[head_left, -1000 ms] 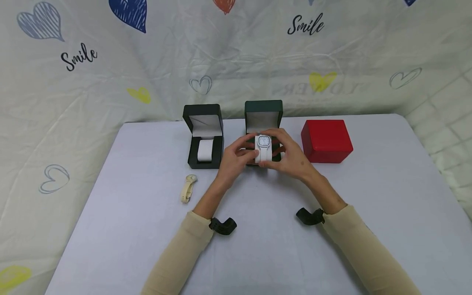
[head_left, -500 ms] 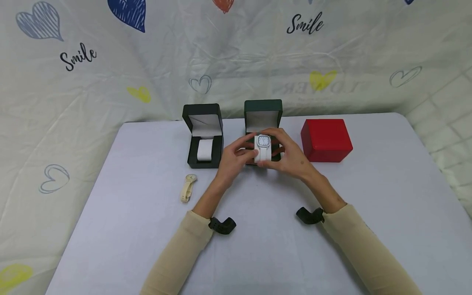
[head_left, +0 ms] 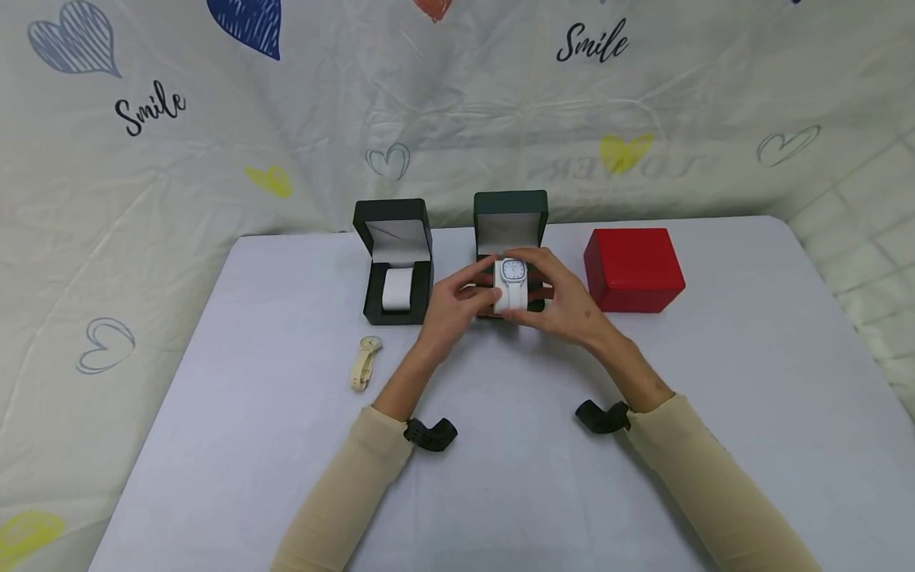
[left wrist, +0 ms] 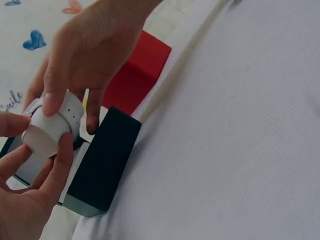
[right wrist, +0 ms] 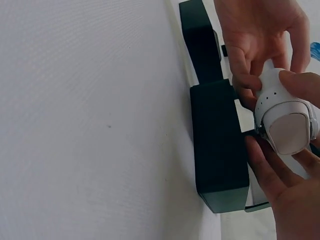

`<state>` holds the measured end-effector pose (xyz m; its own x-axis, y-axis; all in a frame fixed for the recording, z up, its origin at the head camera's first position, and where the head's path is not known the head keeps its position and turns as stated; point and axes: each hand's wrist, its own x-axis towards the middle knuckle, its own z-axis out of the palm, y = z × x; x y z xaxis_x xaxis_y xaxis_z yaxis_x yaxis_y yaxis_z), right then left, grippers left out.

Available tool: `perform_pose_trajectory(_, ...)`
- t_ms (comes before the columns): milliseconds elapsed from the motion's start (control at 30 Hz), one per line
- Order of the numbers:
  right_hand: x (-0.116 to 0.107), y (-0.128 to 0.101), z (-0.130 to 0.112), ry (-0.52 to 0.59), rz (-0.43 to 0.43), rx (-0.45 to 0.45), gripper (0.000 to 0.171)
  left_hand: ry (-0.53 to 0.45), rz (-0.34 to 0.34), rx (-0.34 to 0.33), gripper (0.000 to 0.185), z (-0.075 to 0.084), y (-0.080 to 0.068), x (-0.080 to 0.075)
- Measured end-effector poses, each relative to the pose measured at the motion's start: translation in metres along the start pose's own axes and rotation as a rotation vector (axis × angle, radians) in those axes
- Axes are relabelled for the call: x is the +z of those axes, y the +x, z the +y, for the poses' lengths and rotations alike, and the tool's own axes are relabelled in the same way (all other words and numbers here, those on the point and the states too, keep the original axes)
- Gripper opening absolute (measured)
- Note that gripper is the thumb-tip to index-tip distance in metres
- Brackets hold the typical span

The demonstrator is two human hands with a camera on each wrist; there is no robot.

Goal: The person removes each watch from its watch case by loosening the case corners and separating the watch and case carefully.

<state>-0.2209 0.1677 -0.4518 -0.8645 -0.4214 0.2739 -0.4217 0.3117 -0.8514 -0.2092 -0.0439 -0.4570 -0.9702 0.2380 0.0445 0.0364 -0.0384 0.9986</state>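
A white wristwatch (head_left: 513,271) with a squarish face has its strap wrapped around a white watch cushion (right wrist: 288,134). From the left, my left hand (head_left: 452,310) pinches the cushion with thumb and fingers. My right hand (head_left: 556,298) grips the right side of the same watch and cushion. Both hold it face up over the dark green watch box (head_left: 511,203), whose lid stands raised. Holes in the strap show in the right wrist view. Hands and cushion hide most of the box's inside, and whether the cushion touches the box cannot be told.
Left of the green box stands a black watch box (head_left: 397,319), lid raised, with a white cushion (head_left: 397,290) inside. A cream wristwatch (head_left: 365,363) lies in front of it. At the right sits a closed red box (head_left: 634,268). All are on a white-covered table (head_left: 515,477).
Both hands stay on the watch and cushion over the green box with almost no movement. The head view has shifted very slightly.
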Motion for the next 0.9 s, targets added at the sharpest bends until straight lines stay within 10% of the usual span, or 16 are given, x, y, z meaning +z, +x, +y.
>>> perform_pose_trajectory(900, -0.0042, -0.0017, -0.0007, -0.049, 0.028, 0.035, 0.083, 0.005, 0.006, -0.012, 0.049, 0.0006, 0.0008, 0.0029)
